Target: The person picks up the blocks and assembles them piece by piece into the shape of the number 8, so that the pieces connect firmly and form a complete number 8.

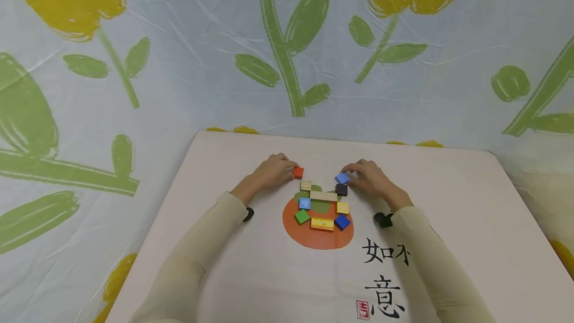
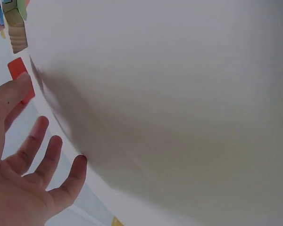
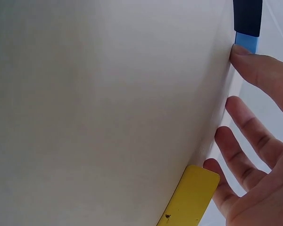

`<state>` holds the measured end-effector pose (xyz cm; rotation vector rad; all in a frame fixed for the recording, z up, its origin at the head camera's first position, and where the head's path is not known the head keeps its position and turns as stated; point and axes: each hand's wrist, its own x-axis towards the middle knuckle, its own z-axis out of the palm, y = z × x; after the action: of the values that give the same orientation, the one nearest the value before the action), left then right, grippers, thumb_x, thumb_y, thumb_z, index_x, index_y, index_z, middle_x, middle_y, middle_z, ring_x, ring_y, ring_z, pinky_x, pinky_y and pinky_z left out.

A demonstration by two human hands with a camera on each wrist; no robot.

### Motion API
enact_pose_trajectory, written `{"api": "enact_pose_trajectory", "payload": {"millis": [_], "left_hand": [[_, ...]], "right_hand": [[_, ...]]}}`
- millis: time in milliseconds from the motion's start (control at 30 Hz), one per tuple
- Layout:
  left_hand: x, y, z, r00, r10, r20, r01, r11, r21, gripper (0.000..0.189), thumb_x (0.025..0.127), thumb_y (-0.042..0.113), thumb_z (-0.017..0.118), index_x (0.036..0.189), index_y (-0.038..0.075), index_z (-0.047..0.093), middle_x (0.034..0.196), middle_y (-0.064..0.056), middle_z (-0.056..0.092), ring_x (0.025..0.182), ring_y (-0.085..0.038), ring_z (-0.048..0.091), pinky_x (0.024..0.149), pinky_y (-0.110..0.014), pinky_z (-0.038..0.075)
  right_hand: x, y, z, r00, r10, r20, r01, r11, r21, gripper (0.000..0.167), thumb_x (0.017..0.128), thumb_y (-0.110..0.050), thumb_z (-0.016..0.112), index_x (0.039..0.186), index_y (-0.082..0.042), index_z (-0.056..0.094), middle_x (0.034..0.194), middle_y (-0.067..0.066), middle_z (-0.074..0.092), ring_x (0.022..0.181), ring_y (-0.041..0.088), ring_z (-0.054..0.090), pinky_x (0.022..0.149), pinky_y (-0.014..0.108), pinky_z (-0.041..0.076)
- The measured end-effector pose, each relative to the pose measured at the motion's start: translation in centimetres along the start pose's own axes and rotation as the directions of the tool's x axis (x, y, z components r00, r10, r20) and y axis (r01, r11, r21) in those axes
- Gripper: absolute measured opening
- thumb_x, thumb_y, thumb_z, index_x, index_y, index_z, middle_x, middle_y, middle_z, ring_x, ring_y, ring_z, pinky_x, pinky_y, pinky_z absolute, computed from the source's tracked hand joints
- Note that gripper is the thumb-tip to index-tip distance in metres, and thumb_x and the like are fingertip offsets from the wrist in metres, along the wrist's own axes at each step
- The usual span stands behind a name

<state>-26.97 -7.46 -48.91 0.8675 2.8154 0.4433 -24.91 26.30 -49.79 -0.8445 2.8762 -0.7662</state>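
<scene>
My left hand (image 1: 271,171) pinches a red block (image 1: 298,172) between thumb and forefinger, at the upper left of a block arrangement. In the left wrist view the other fingers (image 2: 75,174) are spread apart. Across from it, my right hand (image 1: 368,177) pinches a light blue block (image 1: 342,178), which lies right by a black block (image 1: 341,190). A striped wooden block (image 1: 306,186) sits just below the red one. A yellow piece (image 3: 191,195) shows beside the right little finger in the right wrist view.
More blocks lie below: a long wooden one (image 1: 324,196), a blue one (image 1: 304,203), a yellow one (image 1: 343,208), a green one (image 1: 302,217), a dark blue one (image 1: 343,222) and a gold one (image 1: 322,224). An orange print and black characters (image 1: 384,295) mark the pale tabletop (image 1: 251,273).
</scene>
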Motion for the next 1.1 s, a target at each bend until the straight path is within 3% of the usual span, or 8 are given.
{"api": "enact_pose_trajectory", "payload": {"millis": [233, 533, 833, 1100], "left_hand": [[0.7, 0.4, 0.0, 0.999, 0.002, 0.052, -0.004, 0.999, 0.035, 0.038, 0.1, 0.032, 0.063, 0.138, 0.029, 0.062, 0.13, -0.007, 0.055, 0.118, -0.03, 0.048, 0.088, -0.053, 0.045], [1.3, 0.8, -0.2, 0.996, 0.027, 0.08, -0.032, 0.998, 0.06, 0.039, 0.1, 0.029, 0.064, 0.138, 0.035, 0.062, 0.129, -0.006, 0.054, 0.114, -0.029, 0.048, 0.089, -0.058, 0.043], [2.0, 1.3, -0.6, 0.99, 0.014, 0.14, -0.019, 0.999, 0.033, 0.037, 0.102, 0.028, 0.061, 0.139, 0.036, 0.061, 0.128, -0.004, 0.053, 0.113, -0.027, 0.047, 0.09, -0.061, 0.042], [2.2, 1.5, -0.6, 0.988, 0.019, 0.154, -0.022, 0.999, 0.022, 0.038, 0.102, 0.027, 0.061, 0.139, 0.035, 0.061, 0.128, -0.005, 0.053, 0.112, -0.028, 0.047, 0.092, -0.062, 0.041]], "right_hand": [[0.2, -0.1, 0.1, 1.0, -0.018, -0.006, 0.019, 1.0, 0.002, 0.031, 0.088, -0.008, 0.076, 0.119, -0.007, 0.07, 0.109, 0.016, 0.065, 0.103, 0.035, 0.056, 0.09, 0.053, 0.039], [0.2, -0.2, 0.0, 1.0, -0.005, 0.003, 0.005, 1.0, -0.006, 0.031, 0.089, -0.008, 0.076, 0.12, -0.009, 0.07, 0.11, 0.015, 0.065, 0.104, 0.034, 0.056, 0.091, 0.054, 0.039], [0.3, 0.1, 0.2, 1.0, 0.005, 0.0, -0.005, 1.0, -0.01, 0.032, 0.088, -0.009, 0.077, 0.119, -0.01, 0.07, 0.11, 0.015, 0.065, 0.103, 0.034, 0.056, 0.089, 0.052, 0.041], [0.2, 0.1, 0.2, 1.0, 0.01, -0.004, -0.01, 1.0, -0.016, 0.031, 0.088, -0.009, 0.077, 0.118, -0.01, 0.071, 0.109, 0.015, 0.065, 0.103, 0.034, 0.056, 0.089, 0.051, 0.041]]}}
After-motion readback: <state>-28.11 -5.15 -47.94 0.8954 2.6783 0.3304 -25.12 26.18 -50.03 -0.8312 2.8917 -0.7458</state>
